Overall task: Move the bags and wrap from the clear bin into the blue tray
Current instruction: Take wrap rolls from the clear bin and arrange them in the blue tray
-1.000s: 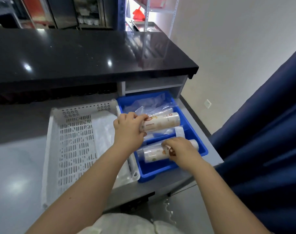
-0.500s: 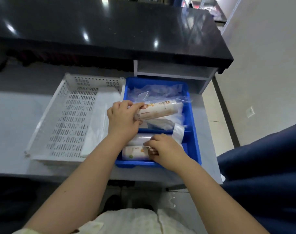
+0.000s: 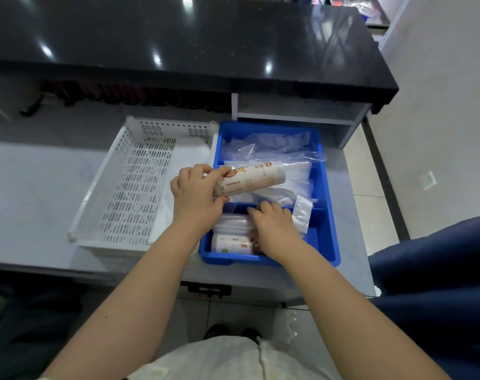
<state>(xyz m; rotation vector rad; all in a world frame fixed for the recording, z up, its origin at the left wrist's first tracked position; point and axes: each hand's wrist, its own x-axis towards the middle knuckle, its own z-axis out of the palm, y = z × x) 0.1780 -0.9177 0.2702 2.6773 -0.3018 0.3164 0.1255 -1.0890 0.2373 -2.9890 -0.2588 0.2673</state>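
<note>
Seen from above, near to far: the right hand (image 3: pixel 274 231) rests curled on rolls (image 3: pixel 232 242) in the tray's (image 3: pixel 326 242) front compartment; whether it grips one, I cannot tell. The left hand (image 3: pixel 196 196) grips a labelled roll (image 3: pixel 254 178) over the middle compartment (above loose bags (image 3: pixel 269 149)). The bin (image 3: pixel 134 187) beside it holds one pale sheet. The slick roll could slide free.

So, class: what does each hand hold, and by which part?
Left hand grips the upper roll by its left end. Right hand rests on rolls in the tray; a grip cannot be told.
</note>
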